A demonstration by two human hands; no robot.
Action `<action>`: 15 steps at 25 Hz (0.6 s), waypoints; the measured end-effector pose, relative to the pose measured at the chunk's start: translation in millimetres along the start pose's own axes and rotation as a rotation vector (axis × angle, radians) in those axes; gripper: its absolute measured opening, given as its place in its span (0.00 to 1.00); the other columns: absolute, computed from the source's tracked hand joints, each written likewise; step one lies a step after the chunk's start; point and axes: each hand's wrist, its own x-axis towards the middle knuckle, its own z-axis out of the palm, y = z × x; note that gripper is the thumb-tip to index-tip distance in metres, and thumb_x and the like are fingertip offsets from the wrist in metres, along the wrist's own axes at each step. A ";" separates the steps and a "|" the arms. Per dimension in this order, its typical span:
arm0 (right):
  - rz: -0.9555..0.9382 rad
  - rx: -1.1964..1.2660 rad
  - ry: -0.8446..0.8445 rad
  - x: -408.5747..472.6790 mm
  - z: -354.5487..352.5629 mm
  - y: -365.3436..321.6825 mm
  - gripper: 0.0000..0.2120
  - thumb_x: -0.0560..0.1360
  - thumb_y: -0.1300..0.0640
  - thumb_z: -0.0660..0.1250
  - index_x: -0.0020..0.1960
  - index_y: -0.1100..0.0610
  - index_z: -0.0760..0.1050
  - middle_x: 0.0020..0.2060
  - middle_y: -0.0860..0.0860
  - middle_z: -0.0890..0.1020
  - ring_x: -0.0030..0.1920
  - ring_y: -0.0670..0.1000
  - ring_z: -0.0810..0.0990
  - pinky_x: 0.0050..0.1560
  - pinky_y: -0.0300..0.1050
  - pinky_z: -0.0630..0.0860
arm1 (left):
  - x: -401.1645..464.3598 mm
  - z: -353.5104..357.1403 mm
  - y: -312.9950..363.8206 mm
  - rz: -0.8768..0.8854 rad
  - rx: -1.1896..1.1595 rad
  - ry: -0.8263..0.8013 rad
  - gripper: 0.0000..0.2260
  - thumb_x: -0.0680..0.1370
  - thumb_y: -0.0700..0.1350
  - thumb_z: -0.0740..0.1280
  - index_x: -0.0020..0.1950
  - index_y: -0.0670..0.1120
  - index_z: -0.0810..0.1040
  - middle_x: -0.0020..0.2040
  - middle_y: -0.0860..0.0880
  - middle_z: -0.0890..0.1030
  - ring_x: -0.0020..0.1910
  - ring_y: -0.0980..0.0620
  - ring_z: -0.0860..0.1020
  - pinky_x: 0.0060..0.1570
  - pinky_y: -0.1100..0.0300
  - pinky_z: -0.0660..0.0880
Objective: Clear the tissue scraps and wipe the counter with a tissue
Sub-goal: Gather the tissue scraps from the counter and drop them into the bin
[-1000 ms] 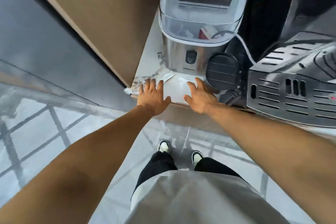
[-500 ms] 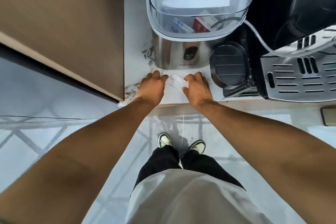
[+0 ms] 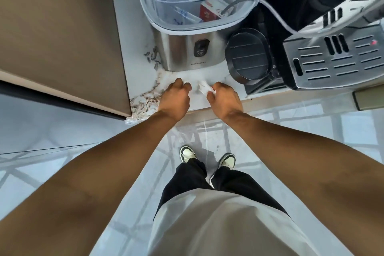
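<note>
A crumpled white tissue (image 3: 204, 87) lies on the white marble counter (image 3: 133, 52) in front of a steel appliance. My right hand (image 3: 224, 100) has its fingers closed around the tissue's near end. My left hand (image 3: 176, 100) rests on the counter just left of it, fingers curled under, and nothing shows in its grip. A narrow strip of counter separates the two hands.
A steel ice maker (image 3: 191, 27) with a clear lid stands right behind the hands. A black round-topped unit (image 3: 248, 56) and a steel coffee machine (image 3: 336, 58) fill the right. A tan cabinet wall (image 3: 58, 33) bounds the left. The counter edge (image 3: 197, 110) runs under my wrists.
Both hands went from flat and spread on the counter to curled. The tissue, spread out before, is now bunched in my right hand. The view has shifted closer over the counter.
</note>
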 end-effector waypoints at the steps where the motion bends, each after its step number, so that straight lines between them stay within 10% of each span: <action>1: 0.016 0.004 0.006 -4.2 -2.5 5.8 0.13 0.80 0.51 0.59 0.54 0.60 0.73 0.48 0.59 0.81 0.48 0.61 0.79 0.45 0.49 0.74 | -0.6 -0.1 5.1 -0.001 -0.005 0.002 0.18 0.75 0.34 0.60 0.64 0.43 0.76 0.60 0.41 0.73 0.57 0.38 0.76 0.51 0.47 0.76; 15: 0.133 0.077 0.018 -94.3 -62.5 167.0 0.12 0.79 0.47 0.59 0.47 0.56 0.69 0.43 0.60 0.81 0.47 0.63 0.78 0.39 0.48 0.68 | -31.1 37.2 169.0 0.196 0.087 -0.044 0.12 0.78 0.41 0.60 0.60 0.47 0.76 0.57 0.43 0.74 0.51 0.38 0.77 0.48 0.46 0.77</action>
